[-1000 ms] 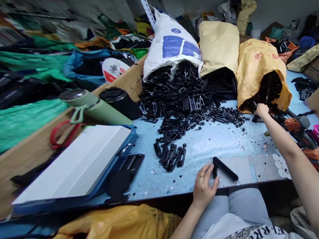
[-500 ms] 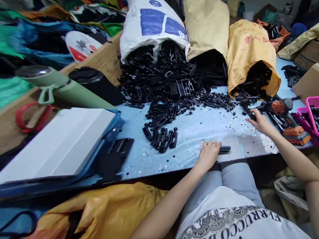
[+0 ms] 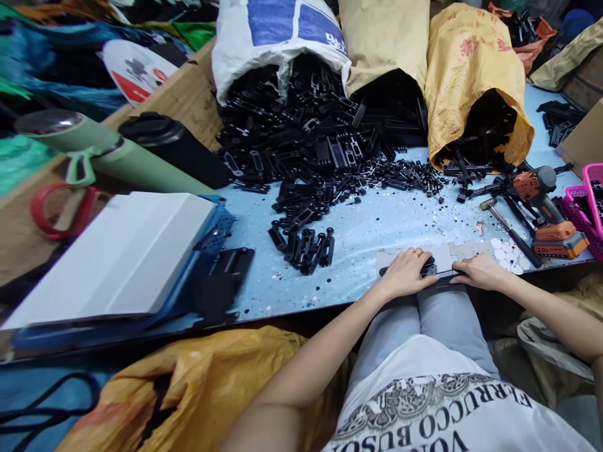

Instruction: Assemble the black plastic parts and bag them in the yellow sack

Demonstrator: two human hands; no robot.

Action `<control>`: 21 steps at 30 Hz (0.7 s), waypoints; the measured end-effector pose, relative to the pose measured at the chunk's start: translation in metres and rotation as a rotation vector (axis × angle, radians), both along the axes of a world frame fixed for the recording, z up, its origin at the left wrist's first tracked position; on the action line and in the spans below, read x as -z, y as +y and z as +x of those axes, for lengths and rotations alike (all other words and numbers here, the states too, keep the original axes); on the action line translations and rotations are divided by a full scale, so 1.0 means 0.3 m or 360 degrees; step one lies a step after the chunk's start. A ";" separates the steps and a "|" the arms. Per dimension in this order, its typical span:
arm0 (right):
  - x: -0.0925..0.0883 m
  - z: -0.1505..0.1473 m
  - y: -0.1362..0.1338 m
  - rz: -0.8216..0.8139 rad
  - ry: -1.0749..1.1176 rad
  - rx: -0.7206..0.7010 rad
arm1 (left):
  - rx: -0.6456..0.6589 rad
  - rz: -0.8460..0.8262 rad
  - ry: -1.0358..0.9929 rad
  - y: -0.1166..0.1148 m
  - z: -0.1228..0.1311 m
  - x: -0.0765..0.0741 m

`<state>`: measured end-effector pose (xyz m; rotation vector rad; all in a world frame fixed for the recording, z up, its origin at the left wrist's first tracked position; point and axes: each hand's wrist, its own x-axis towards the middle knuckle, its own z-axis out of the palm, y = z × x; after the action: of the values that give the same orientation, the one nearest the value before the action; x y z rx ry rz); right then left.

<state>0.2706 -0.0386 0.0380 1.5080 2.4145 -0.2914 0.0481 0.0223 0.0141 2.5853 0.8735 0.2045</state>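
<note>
At the table's front edge my left hand (image 3: 406, 274) is closed over a black part (image 3: 428, 268) lying on a pale plate (image 3: 387, 258). Just right of it, my right hand (image 3: 479, 272) pinches the end of a thin black strip (image 3: 445, 277) that spans between both hands. The left fingers partly cover the black part. A hammer (image 3: 511, 231) lies to the right of my right hand, beside an orange and black cordless drill (image 3: 541, 207). White round discs (image 3: 509, 254) are on the table near the hammer's handle.
Black parts (image 3: 301, 150) spill from a white and blue sack (image 3: 277, 37); two yellowish sacks (image 3: 386, 44) stand beside it. A small group of black links (image 3: 306, 249) lies left of my hands. Pink basket (image 3: 581, 220) at right; bottles (image 3: 141, 157) and white box (image 3: 117, 251) at left.
My right hand has come down and left from beside the drill to the black strip near my left hand. The hammer now lies on the table. The camera view has tilted slightly downward.
</note>
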 end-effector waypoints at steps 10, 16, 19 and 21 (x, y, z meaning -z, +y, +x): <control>-0.085 -0.058 -0.038 0.0240 -0.0051 0.0008 | -0.0100 0.0063 -0.0277 -0.028 -0.037 0.046; -0.113 -0.054 -0.011 0.0240 -0.0023 -0.0038 | -0.0098 0.0079 -0.0353 -0.042 -0.040 0.056; -0.065 -0.019 0.008 0.0230 0.0031 -0.0118 | -0.0066 0.0012 -0.0241 -0.036 -0.018 0.052; -0.016 0.011 0.017 0.0235 0.0088 -0.0130 | -0.0026 -0.0069 -0.0173 0.015 -0.004 0.045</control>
<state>0.2738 -0.0333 0.0429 1.4738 2.5842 -0.1422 0.0470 0.0267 0.0005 2.5022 0.8504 0.3244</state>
